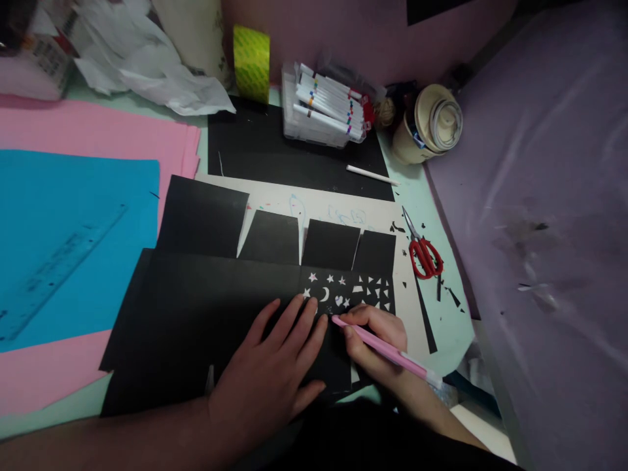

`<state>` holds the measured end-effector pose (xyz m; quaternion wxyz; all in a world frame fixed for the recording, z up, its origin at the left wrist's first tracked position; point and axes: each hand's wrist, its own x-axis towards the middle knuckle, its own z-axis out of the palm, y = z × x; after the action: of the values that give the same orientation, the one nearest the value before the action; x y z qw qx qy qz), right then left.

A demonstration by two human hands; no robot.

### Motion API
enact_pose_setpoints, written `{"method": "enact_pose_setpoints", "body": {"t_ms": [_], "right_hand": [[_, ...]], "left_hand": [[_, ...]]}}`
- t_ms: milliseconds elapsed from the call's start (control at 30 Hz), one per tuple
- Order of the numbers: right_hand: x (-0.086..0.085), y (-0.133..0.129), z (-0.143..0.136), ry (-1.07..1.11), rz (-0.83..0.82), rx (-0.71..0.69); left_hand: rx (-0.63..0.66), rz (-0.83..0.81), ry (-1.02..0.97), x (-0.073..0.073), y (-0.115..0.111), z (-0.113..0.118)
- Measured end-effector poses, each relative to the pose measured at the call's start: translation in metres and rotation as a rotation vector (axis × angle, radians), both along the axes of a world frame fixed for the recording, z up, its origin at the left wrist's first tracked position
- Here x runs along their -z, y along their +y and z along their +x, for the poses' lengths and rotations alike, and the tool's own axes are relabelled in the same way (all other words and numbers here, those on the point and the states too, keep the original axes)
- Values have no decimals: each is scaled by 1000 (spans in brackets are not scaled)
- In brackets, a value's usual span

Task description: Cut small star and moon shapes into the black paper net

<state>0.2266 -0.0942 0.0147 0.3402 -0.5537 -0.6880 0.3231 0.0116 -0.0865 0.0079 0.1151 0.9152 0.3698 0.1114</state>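
Note:
A large sheet of black card (196, 288) lies in front of me, its far edge slit into flaps. Stars, a crescent moon (324, 294), a heart and several small triangles are cut through its right part. My left hand (275, 360) lies flat on the card with fingers spread, fingertips just below the cut-outs. Between the thumb and fingers of my right hand (377, 337) is a slim pink pen-shaped tool (387, 348) with a pale rear end. Its tip is at the card beside my left fingertips; the point is too small to make out.
Red-handled scissors (426, 256) and black paper scraps lie at the right. Behind are a white stick (371, 175), a box of markers (328, 108), yellow tape (251, 64) and a jar (417, 131). Left lie blue paper (112, 261), a clear ruler (63, 271) and pink paper (98, 124).

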Motion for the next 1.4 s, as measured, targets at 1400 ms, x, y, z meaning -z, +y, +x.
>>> {"method": "enact_pose_setpoints", "body": {"t_ms": [1400], "right_hand": [[-2, -1, -2, -30, -3, 16]], "left_hand": [[-3, -7, 4, -1, 0, -1]]}}
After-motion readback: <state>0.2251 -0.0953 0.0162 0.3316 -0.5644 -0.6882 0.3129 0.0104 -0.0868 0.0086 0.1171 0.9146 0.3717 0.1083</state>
